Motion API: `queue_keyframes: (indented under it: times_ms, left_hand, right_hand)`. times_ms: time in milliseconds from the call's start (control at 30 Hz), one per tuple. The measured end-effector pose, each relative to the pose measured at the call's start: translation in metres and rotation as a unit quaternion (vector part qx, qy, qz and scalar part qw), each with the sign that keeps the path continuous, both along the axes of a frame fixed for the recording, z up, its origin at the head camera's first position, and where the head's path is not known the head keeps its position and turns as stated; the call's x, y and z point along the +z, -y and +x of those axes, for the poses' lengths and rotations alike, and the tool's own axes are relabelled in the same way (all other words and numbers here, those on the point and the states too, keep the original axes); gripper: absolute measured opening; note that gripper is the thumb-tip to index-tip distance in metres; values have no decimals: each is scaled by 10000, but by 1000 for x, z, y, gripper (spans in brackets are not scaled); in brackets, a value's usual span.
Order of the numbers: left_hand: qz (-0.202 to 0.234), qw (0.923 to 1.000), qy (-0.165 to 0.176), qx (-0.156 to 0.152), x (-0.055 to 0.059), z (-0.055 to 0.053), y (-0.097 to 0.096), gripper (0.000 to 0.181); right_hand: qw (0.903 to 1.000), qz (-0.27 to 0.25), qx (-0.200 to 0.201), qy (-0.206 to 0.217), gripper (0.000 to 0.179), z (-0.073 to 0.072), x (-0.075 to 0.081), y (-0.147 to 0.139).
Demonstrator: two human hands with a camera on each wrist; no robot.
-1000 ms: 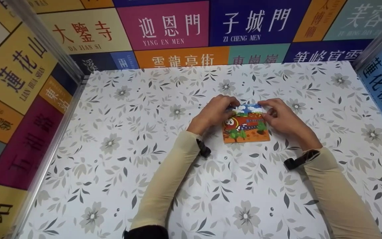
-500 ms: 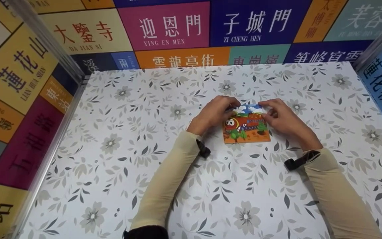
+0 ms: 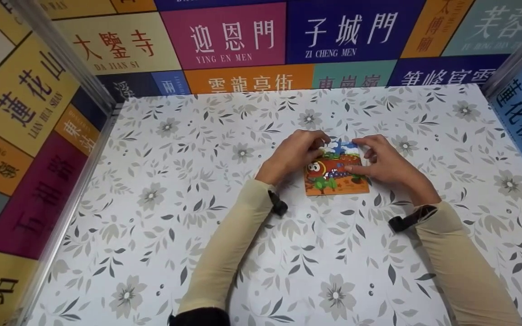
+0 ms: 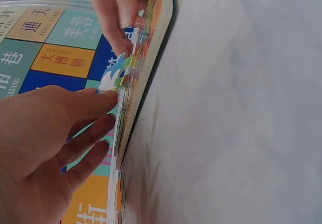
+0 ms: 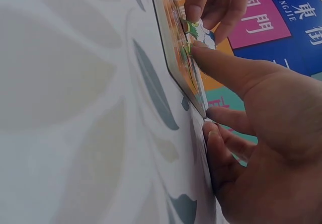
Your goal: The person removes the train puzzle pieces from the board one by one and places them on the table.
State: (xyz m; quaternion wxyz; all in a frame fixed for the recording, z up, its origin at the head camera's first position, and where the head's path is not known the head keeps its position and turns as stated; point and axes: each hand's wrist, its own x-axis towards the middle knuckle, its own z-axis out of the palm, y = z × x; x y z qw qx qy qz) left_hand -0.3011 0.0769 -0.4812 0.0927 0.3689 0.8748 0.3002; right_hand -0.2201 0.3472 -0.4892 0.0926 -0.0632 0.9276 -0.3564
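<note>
A small square jigsaw puzzle [image 3: 333,185] with a cartoon train picture lies flat on the table. At its upper left my left hand [image 3: 295,149] pinches a jigsaw piece [image 4: 108,78], blue, white and green, tilted up out of the picture. That raised piece [image 5: 201,32] also shows in the right wrist view, under the left fingertips. My right hand [image 3: 390,160] is at the puzzle's right side, its straight thumb laid over the picture and its index fingertip at the upper right corner. Its other fingers [image 5: 221,148] bend beside the board's edge, near the tabletop.
The table [image 3: 152,253] wears a white cover with grey flowers and leaves. Upright panels [image 3: 229,36] with coloured blocks and Chinese lettering stand along the back and both sides. A black wrist strap [image 3: 408,219] sits on the right forearm, another [image 3: 279,203] on the left.
My right thumb has moved from the puzzle's right edge leftward onto the picture. The left fingers have shifted slightly, and the sky piece at the upper left now looks tilted. The board has stayed put.
</note>
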Motion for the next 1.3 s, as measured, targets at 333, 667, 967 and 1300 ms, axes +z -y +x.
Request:
queue_keyframes:
  times_ms: [333, 667, 967, 1300]
  left_hand:
    - [206, 9996, -72, 151, 9, 4, 5, 33]
    - [612, 9972, -402, 170, 15, 8, 23, 35]
    - [880, 9949, -456, 178, 16, 12, 50, 32]
    - [1419, 9895, -248, 118, 13, 17, 85, 32]
  right_hand:
    - [9999, 83, 28, 146, 92, 1, 3, 2]
    - [9998, 49, 179, 84, 89, 2, 7, 3]
    - [9998, 49, 41, 207, 91, 2, 4, 1]
    - [9999, -19, 80, 129, 91, 2, 2, 0]
